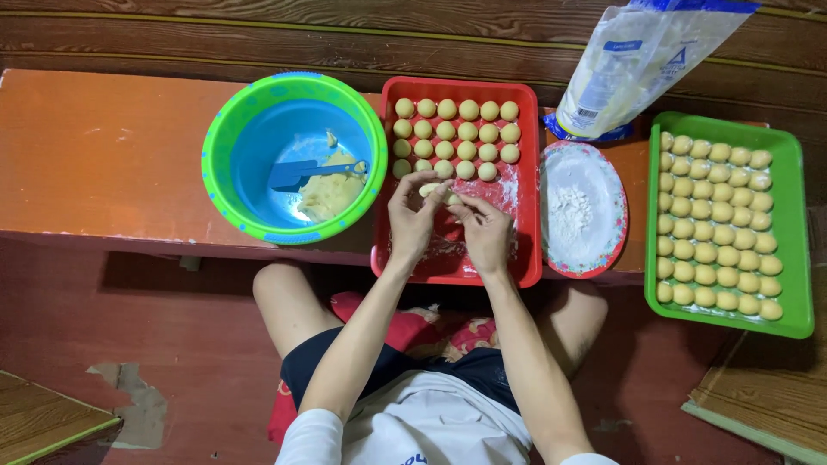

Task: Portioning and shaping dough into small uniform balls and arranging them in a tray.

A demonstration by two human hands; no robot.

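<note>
My left hand (412, 217) and my right hand (484, 231) meet over a red tray (527, 185) and pinch a small pale piece of dough (433, 189) between their fingertips. Rows of several round dough balls (457, 133) fill the far half of the red tray. The tray's near half is dusted with flour. To the left, a green and blue bowl (226, 185) holds a lump of dough (329, 191) and a blue scraper (297, 174).
An oval plate of white flour (603, 168) lies right of the red tray, with a flour bag (633, 60) behind it. A green tray (799, 250) full of dough balls sits at the right. All rest on a low orange bench (103, 155); my knees lie beneath.
</note>
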